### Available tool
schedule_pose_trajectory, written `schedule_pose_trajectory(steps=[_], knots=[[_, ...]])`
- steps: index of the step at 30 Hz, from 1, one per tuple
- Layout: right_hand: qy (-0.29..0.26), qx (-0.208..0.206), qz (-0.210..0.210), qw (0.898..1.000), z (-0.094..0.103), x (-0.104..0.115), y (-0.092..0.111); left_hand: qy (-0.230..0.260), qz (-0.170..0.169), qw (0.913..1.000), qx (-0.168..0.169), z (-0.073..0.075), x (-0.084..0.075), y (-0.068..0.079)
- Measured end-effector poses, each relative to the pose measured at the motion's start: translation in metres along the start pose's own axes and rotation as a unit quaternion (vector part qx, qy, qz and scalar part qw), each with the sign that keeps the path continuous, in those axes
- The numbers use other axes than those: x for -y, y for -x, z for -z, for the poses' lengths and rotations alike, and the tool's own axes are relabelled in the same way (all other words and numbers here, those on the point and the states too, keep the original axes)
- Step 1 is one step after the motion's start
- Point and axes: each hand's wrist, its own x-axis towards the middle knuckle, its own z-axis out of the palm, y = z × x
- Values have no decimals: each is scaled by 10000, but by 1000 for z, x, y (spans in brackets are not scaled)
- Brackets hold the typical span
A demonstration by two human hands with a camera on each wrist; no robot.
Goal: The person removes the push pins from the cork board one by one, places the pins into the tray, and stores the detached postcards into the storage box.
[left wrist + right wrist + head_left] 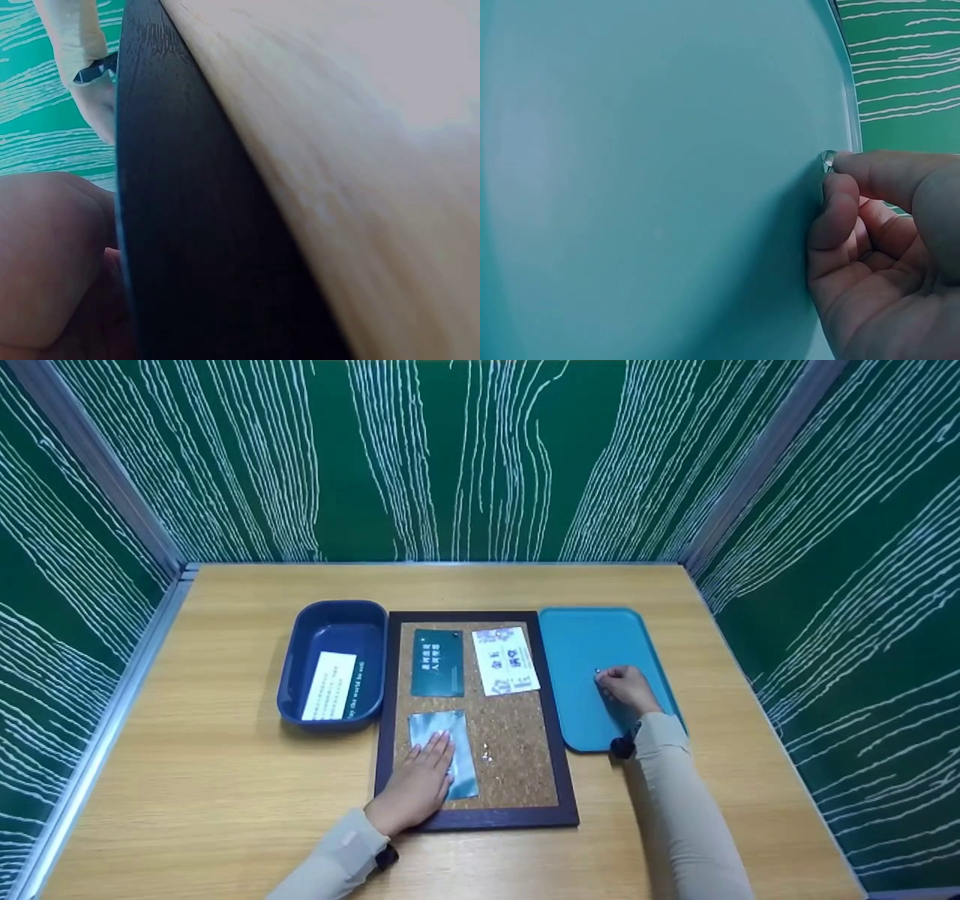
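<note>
My left hand point(417, 781) lies with its fingers straight on a shiny light-blue card point(463, 765), pressing it against the lower left of a dark-framed cork board point(517, 727). Over the teal tray point(592, 637), to the right of the board, my right hand point(628, 687) pinches a small clear push pin point(828, 158) between thumb and index finger. Its other fingers are curled into the palm. A dark green card point(438, 675) and a white card with purple print point(506, 660) are on the upper half of the board.
Left of the board stands a deep blue bin point(334, 726) holding a white printed card point(330, 686) and a dark green card with lettering. Small shiny clear bits point(486, 754) lie on the cork at the lower right. Green walls with white lines enclose the wooden table point(202, 780).
</note>
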Motion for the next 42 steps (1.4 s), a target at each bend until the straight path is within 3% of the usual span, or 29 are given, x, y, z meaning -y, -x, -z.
schedule_pose_trajectory(steps=[14,35,42], knots=[[-71,-135,252,9996,-2,0,0,36,-37,10000,-39,-4,1,0],[-345,-79,4,9994,0,-3,0,-3,18,10000,81,-2,1,-1],[-943,-87,21,9955,-2,-2,0,-17,-43,10000,-53,-4,1,0]])
